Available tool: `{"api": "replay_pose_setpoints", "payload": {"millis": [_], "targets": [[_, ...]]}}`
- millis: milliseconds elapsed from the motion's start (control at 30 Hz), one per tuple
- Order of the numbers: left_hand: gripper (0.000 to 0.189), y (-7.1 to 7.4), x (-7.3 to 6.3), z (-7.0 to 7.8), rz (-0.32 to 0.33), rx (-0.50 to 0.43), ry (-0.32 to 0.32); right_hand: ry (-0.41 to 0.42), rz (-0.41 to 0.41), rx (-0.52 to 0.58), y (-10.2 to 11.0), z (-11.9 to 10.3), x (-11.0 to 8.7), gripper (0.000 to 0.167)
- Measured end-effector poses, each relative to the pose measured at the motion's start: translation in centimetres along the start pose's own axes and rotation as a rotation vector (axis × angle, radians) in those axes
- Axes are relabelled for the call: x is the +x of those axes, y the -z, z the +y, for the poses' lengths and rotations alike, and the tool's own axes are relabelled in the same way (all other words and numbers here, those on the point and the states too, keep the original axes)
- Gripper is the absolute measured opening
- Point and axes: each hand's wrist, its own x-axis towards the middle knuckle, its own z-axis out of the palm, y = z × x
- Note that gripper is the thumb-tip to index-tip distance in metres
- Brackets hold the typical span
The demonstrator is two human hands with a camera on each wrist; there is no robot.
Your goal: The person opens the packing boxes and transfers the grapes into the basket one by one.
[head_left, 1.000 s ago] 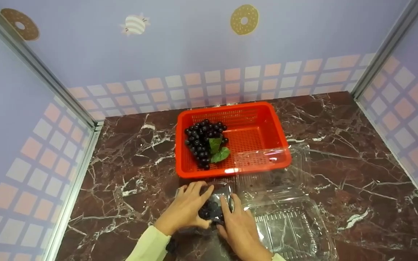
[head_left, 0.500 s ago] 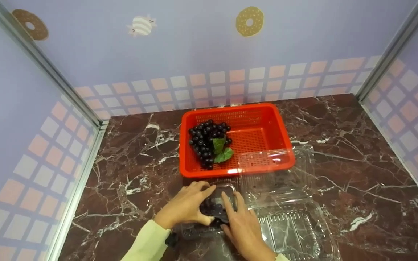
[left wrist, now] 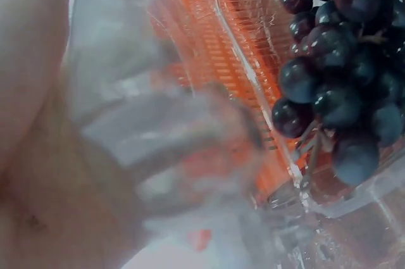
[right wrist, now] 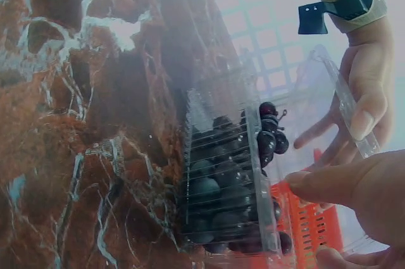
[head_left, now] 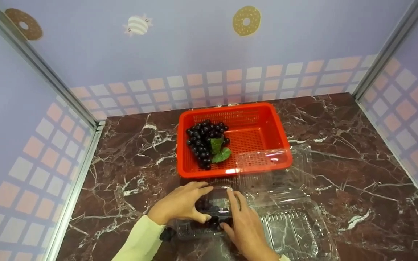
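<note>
A clear plastic clamshell box (head_left: 191,232) stands in front of the red basket, with dark grapes (left wrist: 335,73) in it. In the right wrist view, several grapes show outside the box's upper edge. My left hand (head_left: 178,203) pinches the edge of the raised clear lid (right wrist: 345,101), its thumb against one face and its fingers behind. The lid is tilted up over the far side of the box. My right hand (head_left: 245,224) is at the right side of the box, fingers extended, its thumb (right wrist: 329,187) near the grapes and the lid.
Behind the box, the red basket (head_left: 180,145) holds another bunch of grapes (head_left: 200,141) with green leaves (head_left: 220,154). To the right lies a second clear clamshell (head_left: 292,232), its lid (head_left: 301,170) leaning over the basket's corner. Patterned panels enclose the marble-look tabletop (head_left: 354,174).
My left hand has shifted slightly left and the lid stands more raised. My right hand's fingers have spread away from the grapes, and more of the box's front shows.
</note>
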Motion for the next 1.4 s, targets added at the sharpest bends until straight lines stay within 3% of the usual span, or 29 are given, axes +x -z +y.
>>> {"api": "replay_pose_setpoints", "payload": {"millis": [567,800,967,1067,1200,1400], "targets": [[0.073,1.5,-0.3,0.1,0.055,-0.037,-0.035,-0.035,0.115,0.069,0.2,0.5,-0.7,0.113],[0.069,2.1,-0.2,0.2,0.085,-0.031,-0.061,-0.066,0.075,0.062,0.2,0.6,-0.9,0.115],[0.07,2.5,-0.2,0.4,0.094,-0.031,-0.045,-0.082,0.008,0.024,0.1,0.6,-1.1,0.11],[0.071,2.7,-0.3,0.4,0.131,-0.029,-0.056,-0.056,-0.027,-0.027,0.1,0.6,-1.0,0.097],[0.069,2.9,-0.4,0.5,0.226,0.01,-0.103,0.003,-0.031,-0.085,0.0,0.7,-1.0,0.075],[0.062,3.0,-0.4,0.6,0.371,0.081,-0.144,0.022,-0.025,-0.107,-0.1,0.8,-1.0,0.062]]}}
